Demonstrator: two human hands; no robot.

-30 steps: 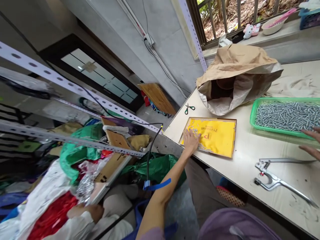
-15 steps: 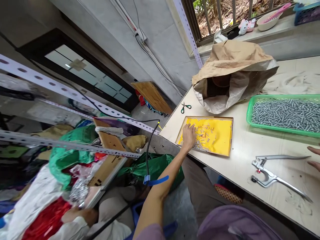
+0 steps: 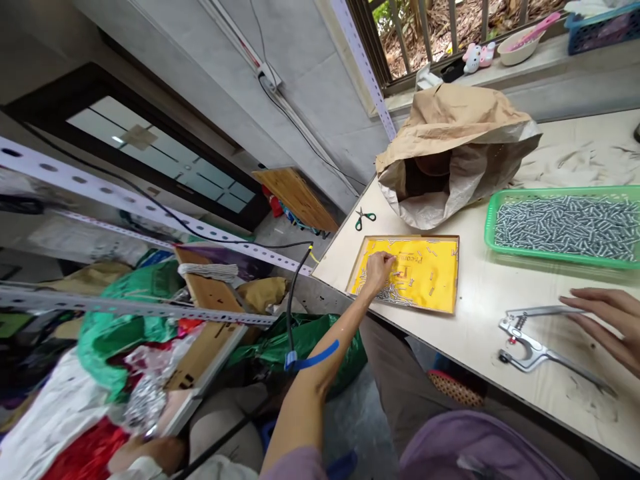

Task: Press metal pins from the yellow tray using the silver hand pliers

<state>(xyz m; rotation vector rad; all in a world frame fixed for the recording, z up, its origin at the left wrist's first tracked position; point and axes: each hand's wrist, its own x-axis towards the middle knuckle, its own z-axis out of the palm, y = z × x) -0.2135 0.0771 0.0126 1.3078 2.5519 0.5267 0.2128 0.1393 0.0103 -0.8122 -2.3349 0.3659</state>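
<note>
My left hand [image 3: 380, 270] is over a shallow cardboard tray [image 3: 455, 277] with a yellow bottom. Its fingertips are pinched together; whatever may be between them is too small to make out. Small silvery metal pieces [image 3: 393, 293] are heaped at the tray's near left, with others scattered across the yellow. On the right, my right hand [image 3: 607, 320] has its fingers stretched out and apart over the upper handle of metal pliers [image 3: 535, 353] with a C-shaped jaw. The pliers lie on the table with their handles spread; the fingers cover that handle's end.
A green basket [image 3: 490, 230] full of metal pieces stands at the right. An open brown paper bag [image 3: 455, 120] sits behind the tray, and small scissors [image 3: 365, 219] lie to its left. Perforated shelf bars [image 3: 150, 200] cross the left side. Another person's hand [image 3: 150, 457] shows at lower left.
My left hand's fingers have drawn together into a pinch above the tray. My right hand has come in from the right edge, over the pliers' handle. The view has shifted slightly.
</note>
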